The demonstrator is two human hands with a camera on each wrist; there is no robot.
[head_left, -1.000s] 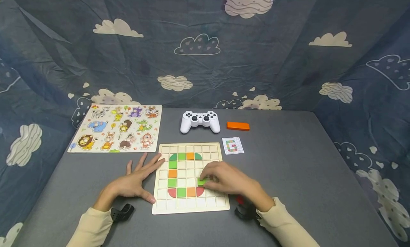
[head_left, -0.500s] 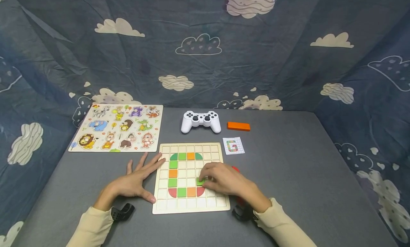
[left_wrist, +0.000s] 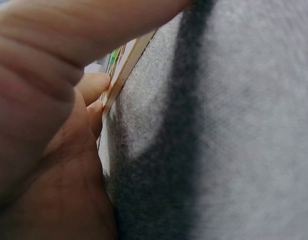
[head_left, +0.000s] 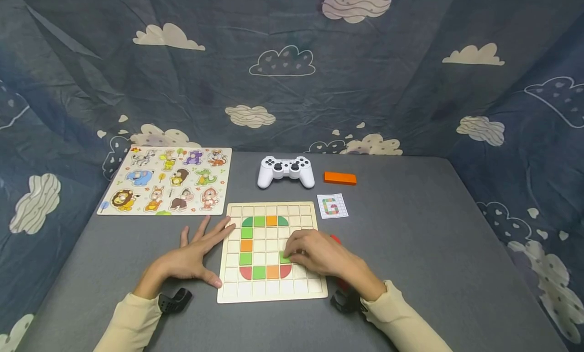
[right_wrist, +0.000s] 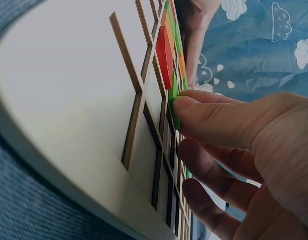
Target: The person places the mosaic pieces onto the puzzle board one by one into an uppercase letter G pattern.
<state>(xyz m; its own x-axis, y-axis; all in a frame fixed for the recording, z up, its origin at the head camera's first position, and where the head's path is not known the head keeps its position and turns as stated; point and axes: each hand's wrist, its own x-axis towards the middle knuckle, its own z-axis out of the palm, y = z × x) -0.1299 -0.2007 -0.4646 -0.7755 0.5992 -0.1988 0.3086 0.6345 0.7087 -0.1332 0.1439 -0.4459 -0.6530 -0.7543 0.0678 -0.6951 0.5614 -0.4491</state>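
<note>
A wooden grid board (head_left: 272, 291) lies in front of me, with green, orange and red tiles in its cells. My right hand (head_left: 292, 254) is over the board's right half. Its fingertips pinch a green tile (head_left: 285, 259) just above the red corner tile. The right wrist view shows the fingers (right_wrist: 213, 120) curled on that green tile (right_wrist: 173, 95), next to a red tile (right_wrist: 163, 50) on the board (right_wrist: 69, 100). My left hand (head_left: 205, 250) lies flat on the table, fingers spread and touching the board's left edge (left_wrist: 126, 70).
At the back left lies an animal puzzle (head_left: 169, 182). A white game controller (head_left: 286, 172), an orange block (head_left: 339, 178) and a small pattern card (head_left: 332, 206) sit behind the board. A red piece (head_left: 336, 239) peeks out beside my right hand. Cloud-printed cloth walls surround the grey table.
My right hand has shifted slightly left and back with the green tile. The red piece behind it has come into view. My left hand has not moved.
</note>
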